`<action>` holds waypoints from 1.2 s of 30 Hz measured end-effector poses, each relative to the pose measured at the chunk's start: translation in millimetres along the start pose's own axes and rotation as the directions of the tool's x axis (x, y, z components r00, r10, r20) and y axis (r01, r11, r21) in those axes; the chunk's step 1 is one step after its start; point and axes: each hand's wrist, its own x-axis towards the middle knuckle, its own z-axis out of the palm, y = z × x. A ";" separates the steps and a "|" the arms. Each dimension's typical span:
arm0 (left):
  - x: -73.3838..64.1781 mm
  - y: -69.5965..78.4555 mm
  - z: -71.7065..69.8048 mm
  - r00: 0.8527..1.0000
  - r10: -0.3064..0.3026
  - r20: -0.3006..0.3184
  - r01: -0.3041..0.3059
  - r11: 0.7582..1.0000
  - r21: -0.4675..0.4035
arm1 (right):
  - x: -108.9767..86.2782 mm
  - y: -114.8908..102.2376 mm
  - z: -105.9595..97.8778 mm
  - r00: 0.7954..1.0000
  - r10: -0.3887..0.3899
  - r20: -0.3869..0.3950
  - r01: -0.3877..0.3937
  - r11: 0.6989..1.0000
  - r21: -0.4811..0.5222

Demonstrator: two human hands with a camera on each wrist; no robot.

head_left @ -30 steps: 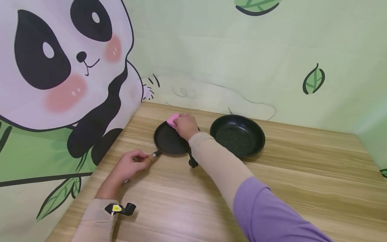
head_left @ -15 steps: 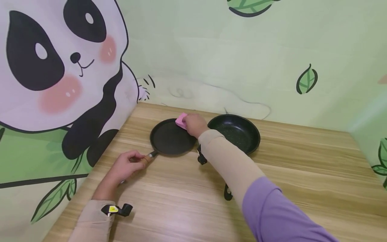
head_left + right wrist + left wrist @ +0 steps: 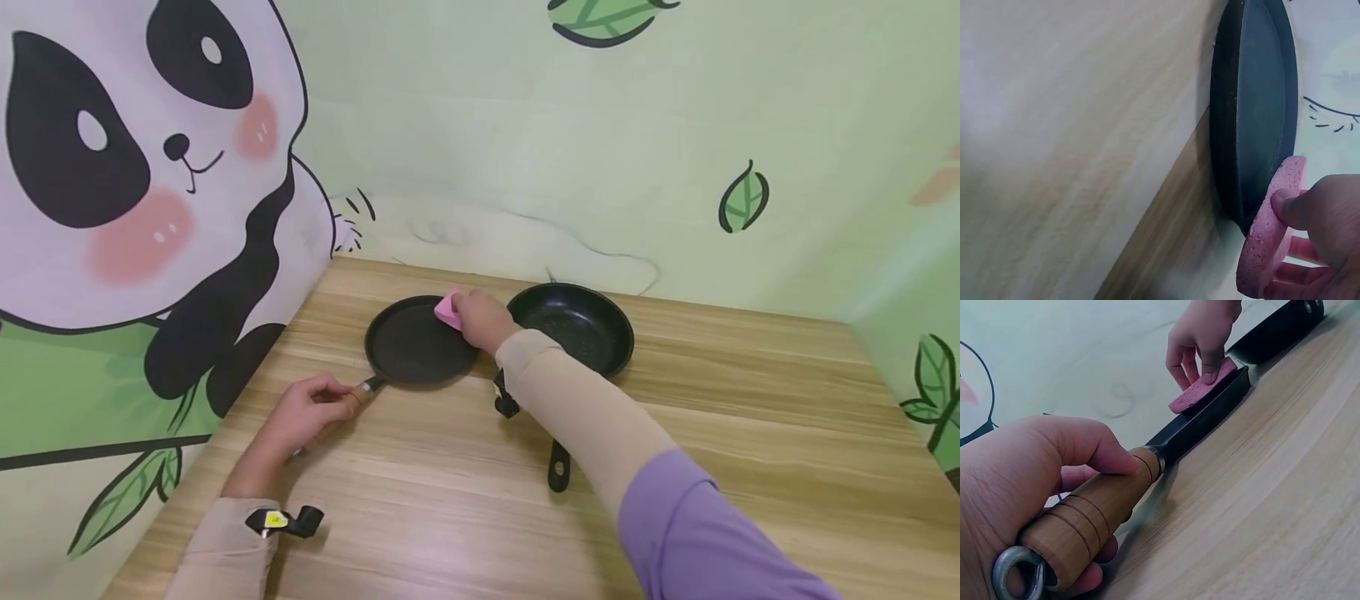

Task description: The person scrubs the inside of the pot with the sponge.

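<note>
A flat black frying pan (image 3: pixel 420 346) with a wooden handle (image 3: pixel 1094 515) sits on the left part of the table. My left hand (image 3: pixel 311 412) grips that handle, thumb along its top and fingers curled beneath, as the left wrist view shows. A metal hanging ring (image 3: pixel 1017 572) sticks out at the handle's end. My right hand (image 3: pixel 482 321) pinches a pink sponge (image 3: pixel 1269 234) between thumb and fingers. In the head view the sponge overlaps the pan's far right rim; in the right wrist view it stands tilted at the rim.
A deeper black frying pan (image 3: pixel 592 329) stands just right of the flat one. Its black handle (image 3: pixel 558 467) points toward the table's front, partly under the right forearm. Behind the wooden table (image 3: pixel 750 400) rises a green wall (image 3: pixel 465 125) with a painted panda (image 3: pixel 150 167).
My right hand and the sponge have moved right along the flat pan's far rim, then slightly toward me. The left hand keeps its grip. The whole head view has shifted slightly.
</note>
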 end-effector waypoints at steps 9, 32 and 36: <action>-2.7 -0.8 -3.3 1.000 -0.013 0.001 0.013 1.000 0.001 | -22.7 -11.4 -1.6 0.997 -0.072 -0.013 0.071 0.995 -0.069; 2.5 -2.5 -0.2 1.000 0.014 0.014 -0.014 1.000 -0.010 | -76.5 -44.4 6.3 0.990 -0.143 0.009 0.144 0.988 -0.065; 2.9 -1.0 0.1 1.000 0.010 0.029 -0.010 1.000 -0.017 | -80.5 -50.9 9.2 0.985 -0.173 -0.002 0.173 0.984 -0.048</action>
